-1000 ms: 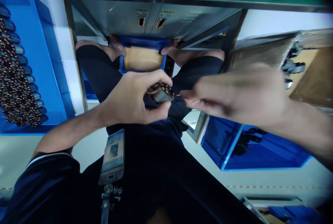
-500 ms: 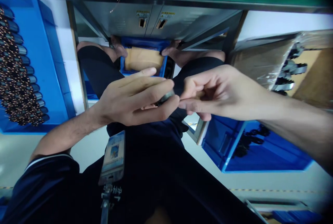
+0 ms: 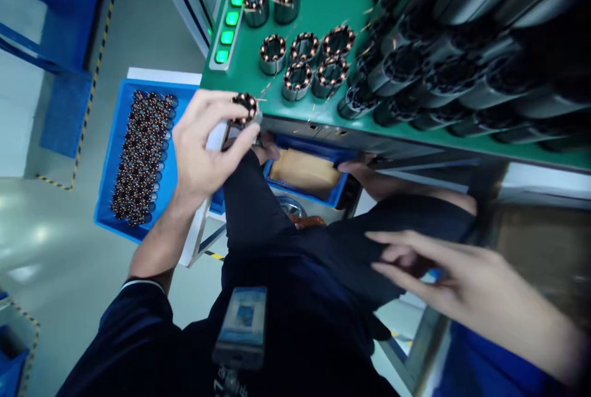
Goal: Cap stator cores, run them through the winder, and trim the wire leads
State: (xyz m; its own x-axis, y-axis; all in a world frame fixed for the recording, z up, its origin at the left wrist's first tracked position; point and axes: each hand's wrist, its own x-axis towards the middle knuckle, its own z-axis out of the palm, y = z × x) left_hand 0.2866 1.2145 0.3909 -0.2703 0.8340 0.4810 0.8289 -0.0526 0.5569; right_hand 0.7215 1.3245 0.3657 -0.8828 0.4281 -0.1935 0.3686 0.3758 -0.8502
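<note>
Head camera showed me the left grip (image 3: pixel 201 138) pinching one copper-wound core (image 3: pixel 245 108) by the near edge of the green desk (image 3: pixel 318 12), wound end showing, I judged to spare its copper. The right grip (image 3: pixel 455 274) hung released near the thigh (image 3: pixel 406 215), nothing visible in it. Other cores (image 3: pixel 298 81) stood upright there, probably keeping their copper ends off the surface.

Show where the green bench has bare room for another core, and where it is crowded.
Bare green bench shows between the back pair of cores and the dark stack at right. Another patch lies between the lit strip and the front five cores, near the core in the left hand. Crowded: among those five, and across the right side.
</note>
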